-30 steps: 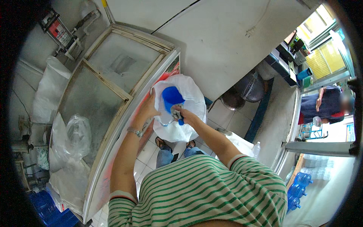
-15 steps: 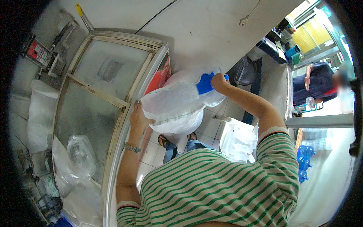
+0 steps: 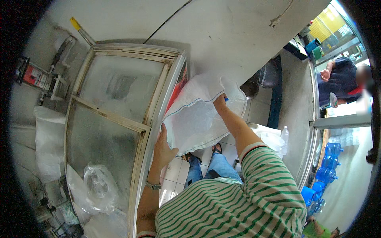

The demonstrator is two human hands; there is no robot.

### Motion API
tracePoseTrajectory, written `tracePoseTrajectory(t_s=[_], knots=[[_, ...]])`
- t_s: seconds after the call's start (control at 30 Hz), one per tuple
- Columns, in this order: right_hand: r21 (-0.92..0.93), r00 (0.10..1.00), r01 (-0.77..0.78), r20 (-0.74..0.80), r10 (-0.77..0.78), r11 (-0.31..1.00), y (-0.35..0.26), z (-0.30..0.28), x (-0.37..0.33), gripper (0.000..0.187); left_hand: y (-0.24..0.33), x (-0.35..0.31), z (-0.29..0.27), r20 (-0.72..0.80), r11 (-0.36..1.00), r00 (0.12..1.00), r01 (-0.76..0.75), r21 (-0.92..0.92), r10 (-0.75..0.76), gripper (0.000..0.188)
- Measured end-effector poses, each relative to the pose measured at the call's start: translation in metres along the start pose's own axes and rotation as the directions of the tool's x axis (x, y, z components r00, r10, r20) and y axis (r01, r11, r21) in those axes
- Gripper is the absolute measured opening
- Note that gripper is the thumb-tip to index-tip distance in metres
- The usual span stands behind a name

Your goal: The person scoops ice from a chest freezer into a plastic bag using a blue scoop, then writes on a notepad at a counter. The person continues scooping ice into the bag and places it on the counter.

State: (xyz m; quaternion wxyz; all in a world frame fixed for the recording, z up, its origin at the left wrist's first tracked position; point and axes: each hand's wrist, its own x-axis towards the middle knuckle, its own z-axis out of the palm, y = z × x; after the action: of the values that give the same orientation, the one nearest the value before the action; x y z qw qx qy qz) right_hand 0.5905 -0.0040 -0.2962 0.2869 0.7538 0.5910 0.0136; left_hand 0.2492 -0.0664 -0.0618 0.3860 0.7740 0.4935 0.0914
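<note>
A white woven sack (image 3: 198, 125) with a blue-stitched rim hangs in front of me, its mouth open toward me. Pale contents inside are hard to make out. My left hand (image 3: 162, 150), wearing a wristwatch, grips the near-left edge of the sack, thumb on the inner side. At the far right of the mouth, my right hand (image 3: 220, 103) is closed round the handle of a blue scoop (image 3: 226, 99). Only a bit of blue shows beside the fist; the scoop's blade is hidden.
A glass-topped chest freezer (image 3: 107, 119) stands on my left, clear plastic bags (image 3: 99, 188) on it. A white container (image 3: 264, 131) and a plastic bottle (image 3: 285, 139) stand right of my feet. Beyond the window frame are a person (image 3: 337, 81) and blue water jugs (image 3: 329, 162).
The sack's mouth has turned toward me and opened wider. My right hand has moved a little left and down, and the blue scoop has gone mostly out of sight.
</note>
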Motion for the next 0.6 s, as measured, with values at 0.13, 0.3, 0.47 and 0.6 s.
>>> tracePoseTrajectory(t_s=[0.13,0.3,0.47,0.6], knots=[[0.211,0.989,-0.132,0.088,0.116,0.969,-0.001,0.040,-0.020,0.026,-0.011,-0.002,-0.005,0.054,0.993,0.999,0.008,-0.114,-0.002,0.109],[0.234,0.967,-0.234,0.152,0.202,0.944,0.009,0.073,-0.061,0.028,-0.019,-0.002,-0.010,0.035,0.992,0.997,-0.063,-0.112,0.068,0.109],[0.324,0.952,-0.226,0.274,0.138,0.918,0.008,0.073,-0.055,0.030,-0.021,-0.001,-0.014,0.064,0.994,0.996,-0.054,-0.096,0.060,0.107],[0.432,0.975,0.056,0.171,-0.143,0.900,0.027,0.080,-0.100,0.025,-0.021,0.004,-0.017,0.114,0.967,0.993,-0.007,-0.255,0.037,0.107]])
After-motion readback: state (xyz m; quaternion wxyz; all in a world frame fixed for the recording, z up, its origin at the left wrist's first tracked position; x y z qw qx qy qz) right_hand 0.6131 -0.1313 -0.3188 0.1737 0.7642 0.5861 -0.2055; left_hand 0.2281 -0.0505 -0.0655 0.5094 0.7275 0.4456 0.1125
